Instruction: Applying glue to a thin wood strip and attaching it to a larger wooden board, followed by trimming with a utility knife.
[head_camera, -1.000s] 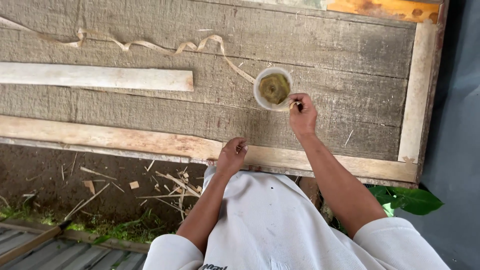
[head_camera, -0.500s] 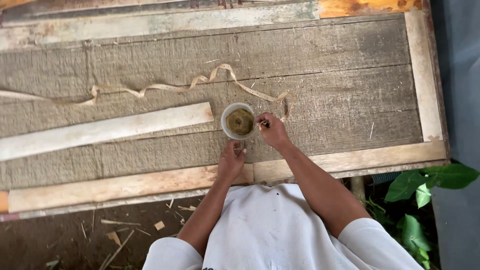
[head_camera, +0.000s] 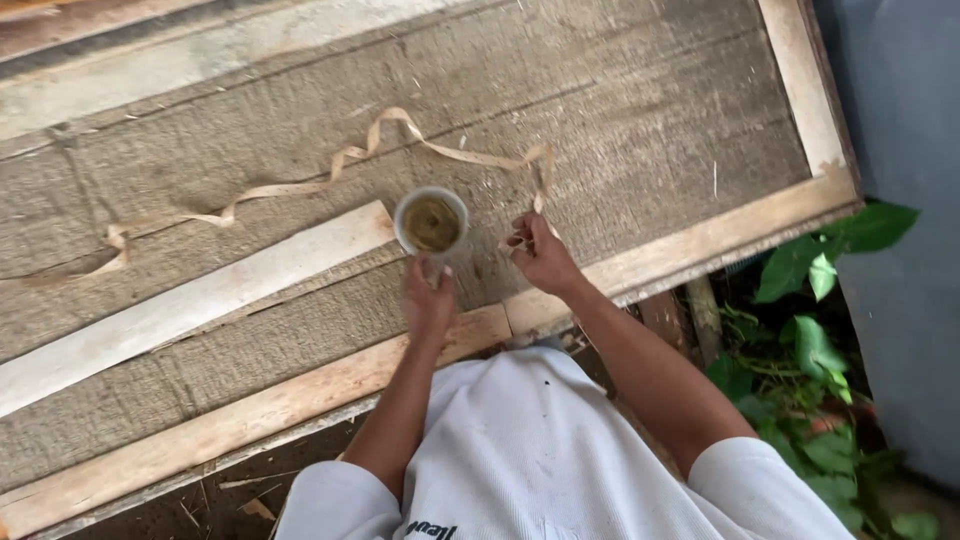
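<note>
This looks like an outdoor carpentry place. A big rough wooden panel (head_camera: 620, 110) with a pale timber frame (head_camera: 700, 245) fills the view. A long curled wood shaving (head_camera: 330, 170) lies on it. At 4 o'clock green plants (head_camera: 810, 330) grow, and at 7 o'clock wood chips (head_camera: 250, 505) lie on bare soil.

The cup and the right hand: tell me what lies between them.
In the head view, only bare grey board shows between the cup and the right hand; the curled strip arcs behind.
</note>
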